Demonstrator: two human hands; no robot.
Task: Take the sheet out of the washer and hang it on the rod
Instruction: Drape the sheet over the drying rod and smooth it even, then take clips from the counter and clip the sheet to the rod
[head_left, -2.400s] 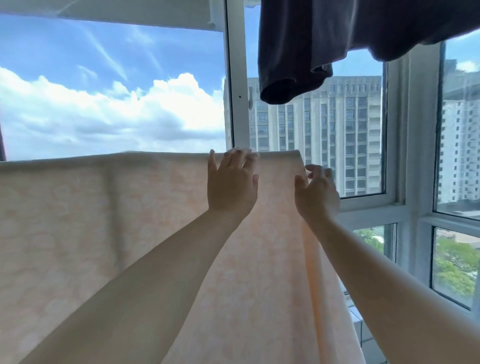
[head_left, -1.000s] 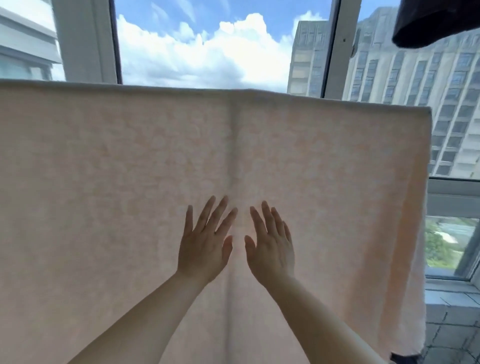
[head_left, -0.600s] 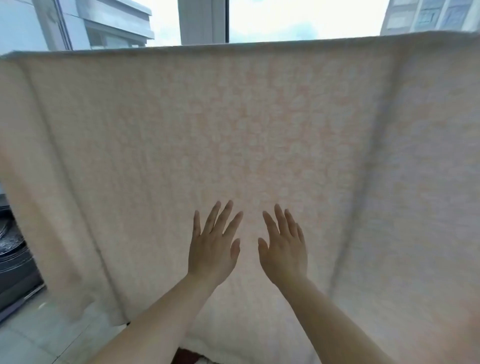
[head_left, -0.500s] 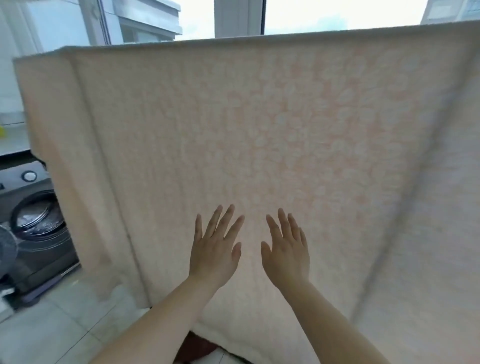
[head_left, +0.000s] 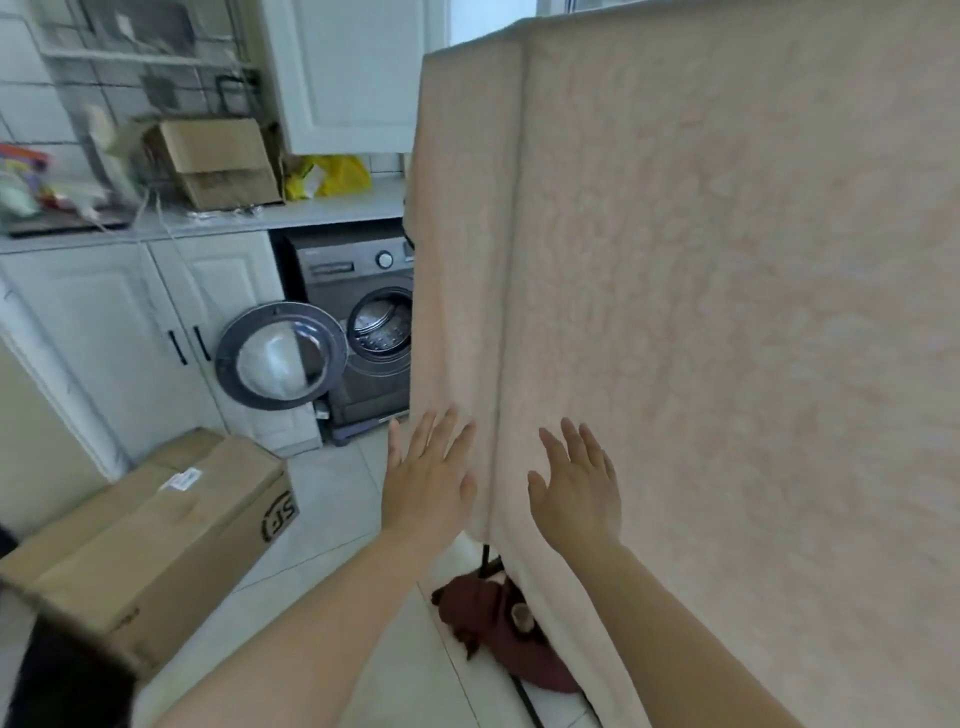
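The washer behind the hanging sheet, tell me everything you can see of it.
The washer is a dark grey front-loader set under a white counter, beside white cabinet doors. Its round door is swung open to the left, with a grey rim and a clear, glossy window. The metal drum shows in the opening and looks empty. A round knob sits on the top panel. The peach sheet hides its right side. Neither hand touches it.

My view has turned to the left, from the window to the left end of the hanging sheet (head_left: 727, 312). The washer (head_left: 363, 332) (its door open) has come into view. My left hand (head_left: 426, 488) and right hand (head_left: 576, 493) have slid from the middle to this end, fingers flat.
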